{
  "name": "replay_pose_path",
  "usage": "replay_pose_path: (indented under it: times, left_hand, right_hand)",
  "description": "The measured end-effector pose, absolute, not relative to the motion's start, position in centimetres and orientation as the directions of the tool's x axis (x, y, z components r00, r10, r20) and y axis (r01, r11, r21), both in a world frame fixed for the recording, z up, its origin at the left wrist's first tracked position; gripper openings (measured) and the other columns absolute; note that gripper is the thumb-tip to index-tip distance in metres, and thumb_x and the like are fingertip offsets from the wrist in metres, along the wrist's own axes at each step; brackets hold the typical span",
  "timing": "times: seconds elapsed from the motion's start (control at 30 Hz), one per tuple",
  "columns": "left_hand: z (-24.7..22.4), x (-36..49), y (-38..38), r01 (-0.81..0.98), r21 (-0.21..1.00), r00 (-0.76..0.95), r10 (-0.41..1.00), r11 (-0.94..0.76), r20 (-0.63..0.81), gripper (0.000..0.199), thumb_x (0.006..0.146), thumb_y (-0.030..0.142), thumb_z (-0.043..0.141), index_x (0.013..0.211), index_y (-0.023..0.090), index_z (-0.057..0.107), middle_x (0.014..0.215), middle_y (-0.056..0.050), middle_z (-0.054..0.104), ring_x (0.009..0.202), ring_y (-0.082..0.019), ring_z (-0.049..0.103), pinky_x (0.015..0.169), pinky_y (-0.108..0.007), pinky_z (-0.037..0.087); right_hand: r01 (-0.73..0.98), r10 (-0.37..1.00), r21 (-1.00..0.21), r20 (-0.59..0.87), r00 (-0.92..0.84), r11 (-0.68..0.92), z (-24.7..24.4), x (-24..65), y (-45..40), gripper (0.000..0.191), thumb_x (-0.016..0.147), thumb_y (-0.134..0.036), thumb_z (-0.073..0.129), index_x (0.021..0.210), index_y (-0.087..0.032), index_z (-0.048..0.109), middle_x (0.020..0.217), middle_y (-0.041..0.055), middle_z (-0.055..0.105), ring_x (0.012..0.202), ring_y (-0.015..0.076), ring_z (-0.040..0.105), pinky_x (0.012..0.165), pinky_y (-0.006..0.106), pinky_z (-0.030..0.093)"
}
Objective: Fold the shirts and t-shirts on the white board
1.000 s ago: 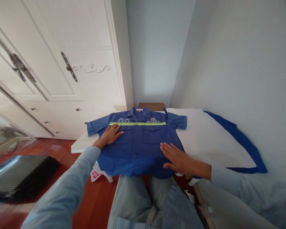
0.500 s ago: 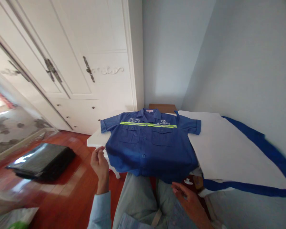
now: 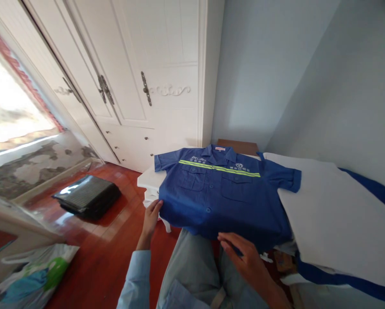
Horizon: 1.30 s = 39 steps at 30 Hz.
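The left hand (image 3: 151, 221) pinches one two-pocketed, short-sleeved shirt (image 3: 208, 197); I cannot tell the right hand's (image 3: 247, 257) grip. One plastic bag (image 3: 65, 255) holds something blue (image 3: 27, 286).

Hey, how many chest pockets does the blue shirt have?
2. On the blue shirt, below the yellow stripe, one pocket sits left of the buttons in the picture, the other pocket right of them.

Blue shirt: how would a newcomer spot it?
Find the big white wardrobe; near its right end is a white table. Spread over that, buttons up, is the blue shirt, left hand at its edge. A yellow-green chest stripe sets it apart from the plain white sheet on its right.
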State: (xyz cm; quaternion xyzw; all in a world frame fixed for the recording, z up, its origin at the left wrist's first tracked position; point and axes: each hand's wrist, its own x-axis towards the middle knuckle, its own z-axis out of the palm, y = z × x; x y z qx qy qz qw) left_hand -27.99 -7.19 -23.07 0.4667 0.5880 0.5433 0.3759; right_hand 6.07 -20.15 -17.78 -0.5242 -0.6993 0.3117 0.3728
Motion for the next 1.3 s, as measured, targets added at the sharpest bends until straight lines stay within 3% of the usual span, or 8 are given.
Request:
replay_pose_path:
  times: [0.2, 0.33, 0.43, 0.7, 0.87, 0.97, 1.17, 1.3]
  left_hand:
    - [-21.4, -28.6, -8.1, -0.102, 0.994, -0.158, 0.986, 0.026, -0.042, 0.040, 0.076, 0.058, 0.068, 0.069, 0.019, 0.062, 0.065, 0.001, 0.058, 0.061, -0.015, 0.049, 0.061, -0.028, 0.042]
    - [-20.1, -28.8, -8.4, -0.087, 0.996, -0.146, 0.989, -0.012, -0.001, 0.038, 0.072, 0.053, 0.077, 0.066, 0.018, 0.065, 0.065, 0.002, 0.058, 0.063, -0.014, 0.051, 0.066, -0.028, 0.042]
    - [-19.6, -29.2, -8.5, -0.095, 0.995, -0.193, 0.981, -0.020, 0.002, 0.037, 0.069, 0.053, 0.080, 0.071, 0.017, 0.070, 0.067, 0.000, 0.063, 0.066, -0.016, 0.055, 0.068, -0.029, 0.044]
    - [-18.9, -30.3, -8.7, -0.015, 1.000, -0.276, 0.961, 0.023, -0.026, 0.048, 0.056, 0.049, 0.092, 0.069, 0.020, 0.055, 0.053, 0.008, 0.054, 0.047, -0.008, 0.044, 0.047, -0.020, 0.028]
    - [-18.2, -31.0, -9.0, -0.046, 0.991, -0.100, 0.987, 0.122, -0.127, 0.057, 0.052, 0.038, 0.096, 0.097, 0.018, 0.068, 0.083, -0.003, 0.074, 0.071, -0.018, 0.067, 0.065, -0.027, 0.050]
    - [-17.9, -31.4, -9.2, -0.022, 0.987, -0.005, 0.987, 0.161, -0.161, 0.061, 0.055, 0.038, 0.096, 0.106, 0.017, 0.072, 0.100, -0.008, 0.077, 0.088, -0.024, 0.071, 0.080, -0.033, 0.054]
    - [-18.0, -32.0, -8.0, -0.127, 0.950, 0.018, 0.958, 0.287, -0.287, 0.060, 0.072, 0.072, 0.074, 0.089, 0.014, 0.076, 0.070, -0.009, 0.074, 0.069, -0.027, 0.071, 0.053, -0.031, 0.051]
    - [-17.2, -31.3, -5.6, -0.196, 0.907, 0.017, 0.926, 0.373, -0.378, 0.051, 0.079, 0.063, 0.071, 0.091, 0.014, 0.077, 0.074, -0.011, 0.077, 0.071, -0.029, 0.074, 0.055, -0.035, 0.055]
  right_hand:
    - [0.700, 0.894, -0.594, 0.423, -0.147, 0.396, -14.8, 6.8, -12.0, 0.043, 0.101, -0.044, 0.046, 0.129, -0.020, 0.068, 0.132, 0.0142, 0.069, 0.125, 0.0292, 0.063, 0.111, 0.049, 0.049]
    - [0.923, 0.948, -0.347, 0.312, -0.053, 0.166, -15.1, 8.1, -8.1, 0.048, 0.097, -0.038, 0.050, 0.131, -0.009, 0.066, 0.142, 0.0219, 0.060, 0.132, 0.0370, 0.056, 0.109, 0.056, 0.047]
    - [0.964, 0.961, -0.249, 0.276, -0.022, 0.093, -15.6, 8.5, -7.5, 0.049, 0.099, -0.041, 0.047, 0.132, -0.011, 0.066, 0.145, 0.0208, 0.057, 0.131, 0.0390, 0.054, 0.102, 0.059, 0.049]
    - [0.969, 0.956, -0.239, 0.292, 0.014, 0.059, -15.8, 8.4, -8.0, 0.048, 0.100, -0.045, 0.045, 0.133, -0.017, 0.066, 0.148, 0.0164, 0.056, 0.131, 0.0355, 0.054, 0.099, 0.054, 0.049]
    - [0.969, 0.957, -0.240, 0.288, 0.018, 0.054, -15.6, 8.4, -8.0, 0.048, 0.100, -0.045, 0.046, 0.134, -0.016, 0.066, 0.149, 0.0167, 0.055, 0.132, 0.0366, 0.054, 0.099, 0.054, 0.050]
    - [0.971, 0.962, -0.236, 0.271, 0.019, 0.047, -15.5, 8.4, -8.1, 0.049, 0.101, -0.044, 0.046, 0.135, -0.014, 0.065, 0.150, 0.0174, 0.054, 0.133, 0.0372, 0.053, 0.100, 0.055, 0.049]
    - [0.974, 0.965, -0.224, 0.263, 0.016, 0.045, -15.4, 8.3, -8.2, 0.049, 0.101, -0.045, 0.045, 0.136, -0.015, 0.064, 0.150, 0.0167, 0.054, 0.133, 0.0367, 0.052, 0.101, 0.054, 0.049]
    - [0.977, 0.964, -0.209, 0.264, 0.019, 0.038, -15.4, 8.3, -8.2, 0.049, 0.101, -0.044, 0.046, 0.136, -0.014, 0.064, 0.150, 0.0163, 0.055, 0.133, 0.0370, 0.052, 0.101, 0.054, 0.049]
